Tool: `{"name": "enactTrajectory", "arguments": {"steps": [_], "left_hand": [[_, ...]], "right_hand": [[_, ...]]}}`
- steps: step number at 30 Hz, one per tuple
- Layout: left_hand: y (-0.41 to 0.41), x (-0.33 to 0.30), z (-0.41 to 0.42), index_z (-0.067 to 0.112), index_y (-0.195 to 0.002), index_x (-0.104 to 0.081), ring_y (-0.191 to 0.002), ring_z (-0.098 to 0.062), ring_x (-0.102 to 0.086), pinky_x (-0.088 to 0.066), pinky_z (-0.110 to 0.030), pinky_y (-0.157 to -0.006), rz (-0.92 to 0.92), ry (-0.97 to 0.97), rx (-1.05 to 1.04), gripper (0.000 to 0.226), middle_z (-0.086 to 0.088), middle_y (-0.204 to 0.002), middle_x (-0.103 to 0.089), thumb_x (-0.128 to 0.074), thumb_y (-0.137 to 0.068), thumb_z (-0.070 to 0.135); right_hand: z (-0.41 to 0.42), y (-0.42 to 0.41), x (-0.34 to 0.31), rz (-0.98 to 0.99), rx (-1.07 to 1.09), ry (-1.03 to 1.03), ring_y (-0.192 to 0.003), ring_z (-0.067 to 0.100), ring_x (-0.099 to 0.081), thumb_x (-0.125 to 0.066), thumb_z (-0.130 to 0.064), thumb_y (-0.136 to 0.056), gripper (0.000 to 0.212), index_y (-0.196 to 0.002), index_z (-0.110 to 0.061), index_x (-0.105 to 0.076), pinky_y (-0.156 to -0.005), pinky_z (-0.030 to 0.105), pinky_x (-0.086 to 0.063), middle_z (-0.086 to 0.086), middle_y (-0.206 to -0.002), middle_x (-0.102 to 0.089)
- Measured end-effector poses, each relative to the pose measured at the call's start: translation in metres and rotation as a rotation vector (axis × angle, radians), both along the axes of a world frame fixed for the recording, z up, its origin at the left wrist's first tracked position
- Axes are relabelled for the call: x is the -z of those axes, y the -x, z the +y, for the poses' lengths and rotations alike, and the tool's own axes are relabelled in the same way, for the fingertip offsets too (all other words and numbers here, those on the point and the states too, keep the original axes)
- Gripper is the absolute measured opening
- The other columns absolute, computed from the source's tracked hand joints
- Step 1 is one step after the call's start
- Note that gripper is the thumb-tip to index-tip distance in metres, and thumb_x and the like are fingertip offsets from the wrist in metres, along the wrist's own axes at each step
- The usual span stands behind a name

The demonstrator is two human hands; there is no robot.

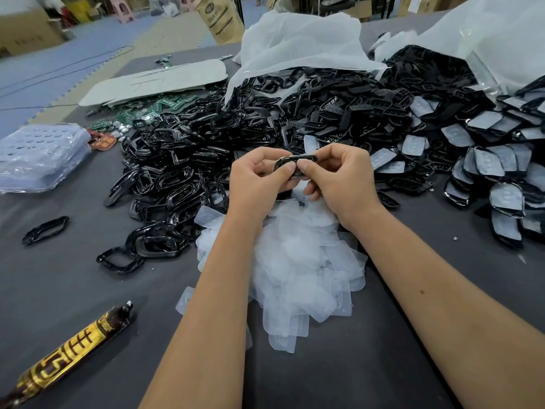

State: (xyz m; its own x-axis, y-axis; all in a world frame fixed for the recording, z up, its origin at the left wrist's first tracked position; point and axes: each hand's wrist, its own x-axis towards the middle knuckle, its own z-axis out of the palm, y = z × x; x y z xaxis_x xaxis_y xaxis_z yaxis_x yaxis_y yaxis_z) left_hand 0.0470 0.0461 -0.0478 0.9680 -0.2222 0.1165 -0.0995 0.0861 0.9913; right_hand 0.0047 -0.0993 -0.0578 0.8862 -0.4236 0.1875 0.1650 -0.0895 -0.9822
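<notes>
My left hand (256,178) and my right hand (339,180) together hold one small black key-fob shell (298,161) with a shiny rim, above the table's middle. Both thumbs press on its near side and the fingers curl round its ends. Directly below the hands lies a heap of translucent white rubber button pads (298,270). A wide pile of black plastic frames and shells (236,137) spreads behind and to the left of the hands. Finished-looking shells with pale pads in them (489,160) are stacked at the right.
The dark grey table (73,284) holds a gold-and-brown tube (70,352) at the front left, clear plastic trays (38,154) at the left, green circuit boards (138,110) behind them, a grey sheet (159,81), and white plastic bags (298,42) at the back.
</notes>
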Motion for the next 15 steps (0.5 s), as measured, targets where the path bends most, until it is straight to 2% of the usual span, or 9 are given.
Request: {"name": "enactTrajectory", "arguments": {"steps": [3,6,8,11,13,15], "left_hand": [[-0.001,0.001,0.001,-0.001,-0.101,-0.074,-0.076,-0.020,-0.077,-0.063,-0.027,-0.073,-0.022,-0.032,-0.025,0.010,-0.006,-0.076,-0.077,-0.070,-0.092,-0.006],[-0.002,0.001,0.004,-0.003,-0.099,-0.074,-0.071,-0.019,-0.076,-0.061,-0.024,-0.068,-0.051,-0.093,-0.031,0.013,-0.001,-0.072,-0.075,-0.072,-0.089,-0.010],[-0.002,0.000,0.005,-0.001,-0.097,-0.075,-0.069,-0.021,-0.076,-0.060,-0.024,-0.066,-0.069,-0.113,-0.040,0.013,-0.007,-0.075,-0.074,-0.073,-0.088,-0.010],[-0.003,-0.002,0.005,0.006,-0.093,-0.076,-0.072,-0.027,-0.077,-0.061,-0.029,-0.067,-0.109,-0.105,-0.070,0.016,-0.009,-0.078,-0.075,-0.072,-0.088,-0.009],[-0.006,-0.002,0.006,0.015,-0.089,-0.076,-0.072,-0.029,-0.077,-0.062,-0.032,-0.067,-0.145,-0.097,-0.168,0.022,-0.003,-0.077,-0.075,-0.071,-0.088,-0.007],[-0.010,-0.001,0.010,0.017,-0.088,-0.073,-0.071,-0.027,-0.077,-0.062,-0.032,-0.066,-0.139,-0.061,-0.275,0.023,-0.008,-0.082,-0.074,-0.070,-0.090,-0.005]], "right_hand": [[0.001,0.000,0.001,-0.012,0.026,0.072,-0.046,0.021,-0.068,-0.081,-0.009,-0.088,0.017,-0.080,-0.013,-0.066,-0.042,0.026,-0.051,0.008,-0.063,-0.072],[0.004,0.002,0.000,-0.027,0.080,0.247,-0.044,0.018,-0.068,-0.080,-0.013,-0.088,0.019,-0.078,-0.018,-0.066,-0.040,0.031,-0.054,0.003,-0.059,-0.070],[0.005,0.003,-0.001,-0.037,0.110,0.342,-0.043,0.015,-0.067,-0.080,-0.017,-0.089,0.018,-0.077,-0.018,-0.066,-0.043,0.033,-0.056,0.000,-0.059,-0.070],[0.006,0.004,-0.004,-0.058,0.192,0.474,-0.053,0.013,-0.068,-0.082,-0.025,-0.088,0.016,-0.086,-0.014,-0.070,-0.060,0.035,-0.057,-0.002,-0.066,-0.070],[0.003,0.005,-0.005,-0.073,0.268,0.542,-0.061,0.013,-0.064,-0.081,-0.030,-0.088,0.021,-0.093,-0.012,-0.071,-0.069,0.035,-0.055,-0.004,-0.072,-0.069],[-0.002,0.005,-0.005,-0.025,0.258,0.666,-0.069,0.016,-0.064,-0.078,-0.034,-0.090,0.020,-0.090,-0.015,-0.071,-0.074,0.038,-0.054,-0.005,-0.078,-0.070]]}}
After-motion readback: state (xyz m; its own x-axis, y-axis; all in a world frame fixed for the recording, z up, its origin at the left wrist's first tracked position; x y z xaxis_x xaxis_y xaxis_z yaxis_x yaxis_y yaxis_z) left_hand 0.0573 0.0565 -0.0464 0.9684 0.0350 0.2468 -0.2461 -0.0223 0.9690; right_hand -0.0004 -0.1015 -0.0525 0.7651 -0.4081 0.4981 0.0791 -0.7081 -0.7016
